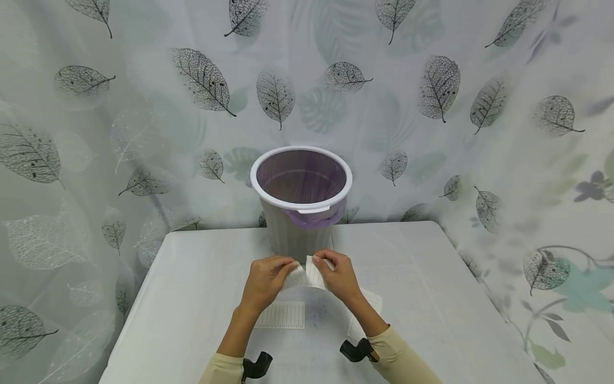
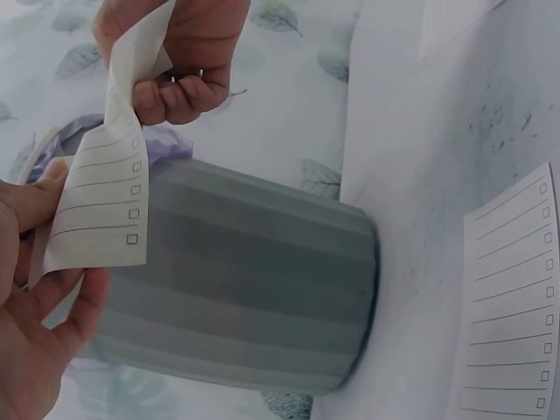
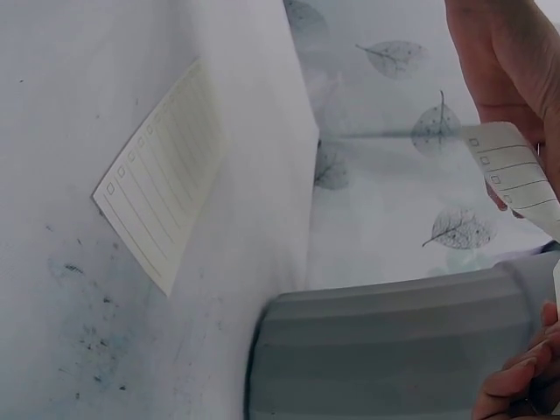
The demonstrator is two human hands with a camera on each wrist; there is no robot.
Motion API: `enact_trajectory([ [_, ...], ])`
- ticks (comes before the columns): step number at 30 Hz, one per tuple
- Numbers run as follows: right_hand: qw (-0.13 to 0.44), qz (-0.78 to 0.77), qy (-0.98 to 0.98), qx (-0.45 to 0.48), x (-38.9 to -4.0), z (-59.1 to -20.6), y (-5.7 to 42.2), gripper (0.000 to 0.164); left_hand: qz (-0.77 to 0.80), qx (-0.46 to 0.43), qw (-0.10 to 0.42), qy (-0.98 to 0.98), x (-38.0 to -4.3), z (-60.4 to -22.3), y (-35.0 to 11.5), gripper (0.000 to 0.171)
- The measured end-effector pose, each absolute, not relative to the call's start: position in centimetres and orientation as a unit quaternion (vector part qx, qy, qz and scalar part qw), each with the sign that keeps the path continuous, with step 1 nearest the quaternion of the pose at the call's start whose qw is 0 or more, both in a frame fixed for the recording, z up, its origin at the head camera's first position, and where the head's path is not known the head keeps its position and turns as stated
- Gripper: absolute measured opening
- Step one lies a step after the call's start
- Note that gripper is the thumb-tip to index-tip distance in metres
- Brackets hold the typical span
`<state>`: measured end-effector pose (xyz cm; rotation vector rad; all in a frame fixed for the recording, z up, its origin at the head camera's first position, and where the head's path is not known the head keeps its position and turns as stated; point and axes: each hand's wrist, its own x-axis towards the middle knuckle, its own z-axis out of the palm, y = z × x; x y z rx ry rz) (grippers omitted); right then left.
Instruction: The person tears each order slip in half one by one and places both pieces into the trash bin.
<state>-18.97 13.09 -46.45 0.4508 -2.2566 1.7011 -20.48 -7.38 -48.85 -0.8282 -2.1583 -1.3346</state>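
A lined paper sheet [image 1: 314,273] with small checkboxes is stretched between both hands, bent and twisted in its middle. My left hand [image 1: 269,280] pinches one end between thumb and fingers. The other end is pinched by my right hand [image 1: 341,277], whose fingers curl in. In the left wrist view the paper [image 2: 101,206] looks continuous from hand to hand; whether it has a tear, I cannot tell. Just behind the hands stands a grey bin [image 1: 299,234] with a white rim and a purple liner. The paper is held in front of it, below the rim.
Two similar lined sheets lie flat on the white table [image 1: 412,277]: one sheet [image 1: 283,316] under the left hand, another sheet [image 1: 373,301] partly behind the right forearm. A leaf-patterned curtain [image 1: 321,106] hangs behind the table and along its sides.
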Motion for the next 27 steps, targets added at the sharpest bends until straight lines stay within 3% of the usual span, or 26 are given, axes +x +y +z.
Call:
enact_trajectory([
  [10, 0.148, 0.584, -0.784, 0.148, -20.8, -49.6, 13.8, 0.011, -0.491, -0.314, 0.243, -0.775, -20.4, -48.8, -7.6, 0.004],
  [27, 0.152, 0.59, -0.782, 0.136, -20.8, -49.2, 14.0, 0.01, -0.493, -0.313, 0.249, -0.773, -20.1, -48.3, -7.4, 0.003],
])
